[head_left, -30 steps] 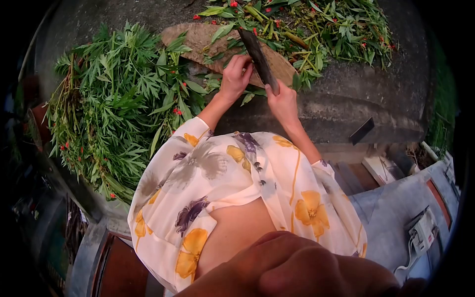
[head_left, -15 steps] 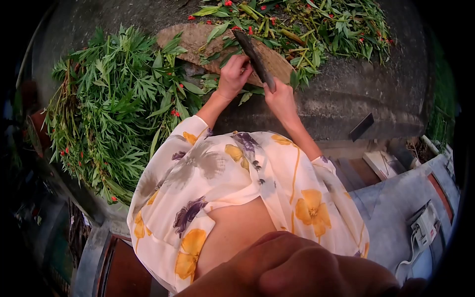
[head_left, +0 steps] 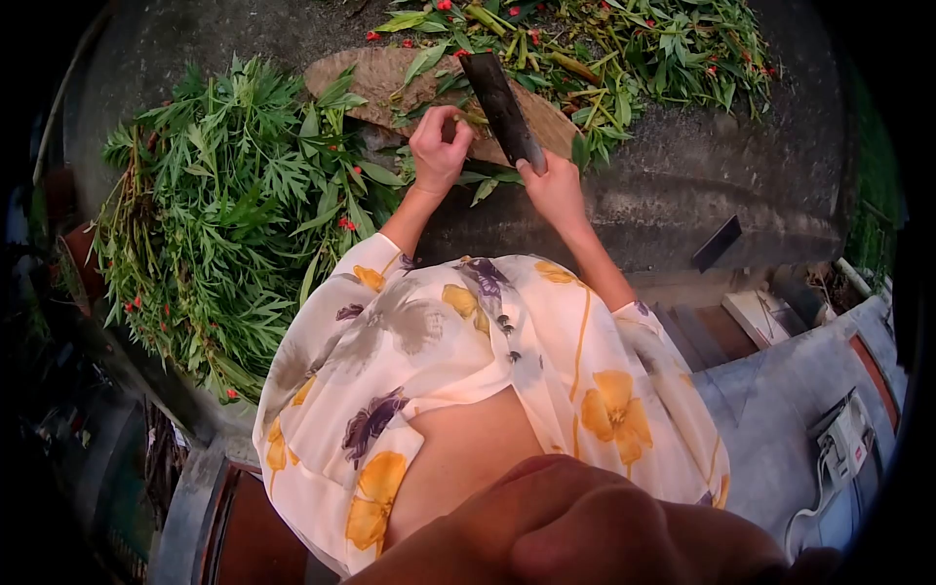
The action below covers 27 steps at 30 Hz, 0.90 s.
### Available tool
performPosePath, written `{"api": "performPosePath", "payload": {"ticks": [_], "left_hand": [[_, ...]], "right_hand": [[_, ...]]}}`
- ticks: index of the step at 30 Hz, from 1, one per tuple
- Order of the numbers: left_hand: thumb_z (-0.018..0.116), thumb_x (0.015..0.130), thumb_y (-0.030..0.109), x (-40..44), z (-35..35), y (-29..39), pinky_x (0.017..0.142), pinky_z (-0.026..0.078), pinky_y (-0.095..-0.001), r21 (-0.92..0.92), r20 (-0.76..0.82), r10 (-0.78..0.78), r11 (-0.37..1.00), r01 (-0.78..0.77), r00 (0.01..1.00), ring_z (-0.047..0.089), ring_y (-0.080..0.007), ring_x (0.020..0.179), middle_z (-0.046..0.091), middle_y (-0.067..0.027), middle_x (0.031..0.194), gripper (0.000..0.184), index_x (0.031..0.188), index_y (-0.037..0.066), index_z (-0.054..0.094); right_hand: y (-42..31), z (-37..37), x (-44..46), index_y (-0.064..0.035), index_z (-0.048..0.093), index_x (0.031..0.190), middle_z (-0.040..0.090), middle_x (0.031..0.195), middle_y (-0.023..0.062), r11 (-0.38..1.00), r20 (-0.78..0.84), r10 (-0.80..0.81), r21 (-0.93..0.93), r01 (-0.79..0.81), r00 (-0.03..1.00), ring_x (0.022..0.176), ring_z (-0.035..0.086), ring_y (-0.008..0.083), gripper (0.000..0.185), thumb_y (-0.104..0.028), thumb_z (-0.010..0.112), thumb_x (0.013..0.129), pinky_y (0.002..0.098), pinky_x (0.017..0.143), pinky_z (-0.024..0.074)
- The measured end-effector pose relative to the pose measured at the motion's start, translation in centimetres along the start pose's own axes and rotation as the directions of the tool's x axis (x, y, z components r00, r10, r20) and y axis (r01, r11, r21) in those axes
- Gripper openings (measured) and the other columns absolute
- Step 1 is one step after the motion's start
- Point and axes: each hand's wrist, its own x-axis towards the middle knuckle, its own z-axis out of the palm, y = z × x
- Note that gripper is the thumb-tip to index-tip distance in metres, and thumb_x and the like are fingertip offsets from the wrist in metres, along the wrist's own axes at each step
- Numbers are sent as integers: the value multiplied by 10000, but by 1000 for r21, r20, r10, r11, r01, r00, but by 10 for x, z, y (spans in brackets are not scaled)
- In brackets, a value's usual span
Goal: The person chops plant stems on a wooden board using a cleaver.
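Note:
My right hand (head_left: 554,193) is wrapped round the handle end of a dark, broad-bladed cleaver (head_left: 502,105). The blade points up and away from me, over a wooden chopping board (head_left: 390,80). Just left of the blade, my left hand (head_left: 441,154) is closed in a pinch. A short yellow-green plant stem (head_left: 475,119) shows at its fingertips, partly hidden by them. Leaves and stem pieces lie on the board and along its near edge.
A large heap of leafy green plants (head_left: 224,214) with red flowers lies at the left. Cut stems and leaves (head_left: 663,58) are spread beyond the board at the upper right. A dark flat piece (head_left: 717,244) sticks out at the ledge's right edge.
My left hand has drawn back slightly left from the blade, and the stem at its fingertips now shows. The cleaver has turned so more of its flat face is visible.

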Motion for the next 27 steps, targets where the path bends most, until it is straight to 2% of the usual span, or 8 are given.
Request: {"api": "performPosePath", "payload": {"ticks": [5,7,13,15,18,23,26,27], "left_hand": [[650,946,30,-2,-1,-14,655,574,-270,-83,74,-166,982,172,983,720,-123,752,723,-83,901,117,1047,-31,641],[634,965,28,-2,0,-15,667,588,-268,-78,96,-176,980,184,980,733,-129,771,736,-87,929,114,1058,-38,633],[593,1001,31,-5,2,-16,733,628,-295,-155,77,-234,958,243,969,737,-150,820,732,-87,979,126,1092,-55,601],[568,1013,26,-7,2,-13,741,632,-312,-420,89,-312,849,320,946,722,-160,837,707,-90,1010,105,1094,-38,585],[545,1020,16,-2,-11,-12,742,633,-320,-556,30,-309,785,273,950,697,-157,818,684,-89,1019,82,1090,-20,571],[547,1033,68,25,-45,-4,636,555,-266,-495,-81,-323,834,244,943,631,-112,729,667,-59,955,94,1084,-3,581],[636,967,78,28,-41,-20,644,513,-311,-146,36,-261,954,263,965,598,-147,674,669,-74,841,185,1124,-20,627],[636,967,78,27,-37,-13,644,513,-311,-144,39,-260,954,263,965,598,-147,674,669,-74,841,185,1124,-20,627]], "right_hand": [[7,-4,5,46,664,925,576,627,175,1000,-42,15,27,-14,999,571,590,257,263,-215,703,919,414,604,471],[-10,-12,-2,49,645,911,580,639,209,999,-3,45,-13,-45,999,618,631,393,249,-196,692,921,450,623,474],[-7,7,6,62,653,915,616,693,262,999,47,-27,-33,29,999,708,651,470,235,-172,681,917,489,655,483],[-6,10,8,63,654,914,620,706,271,999,51,-32,-36,34,998,727,647,481,233,-169,678,917,496,663,482],[-6,9,12,62,658,921,626,727,284,998,55,-30,-56,33,998,760,645,493,227,-165,673,917,506,679,481],[-9,5,8,53,659,936,618,725,279,999,80,1,-35,2,997,753,637,485,229,-175,677,917,498,678,479],[-6,3,3,48,653,931,603,701,257,1000,55,10,13,-10,998,696,627,458,247,-196,686,917,476,658,475],[-4,2,2,49,651,925,597,690,246,1000,37,6,29,-7,999,669,622,437,258,-206,688,918,464,649,472]]}}
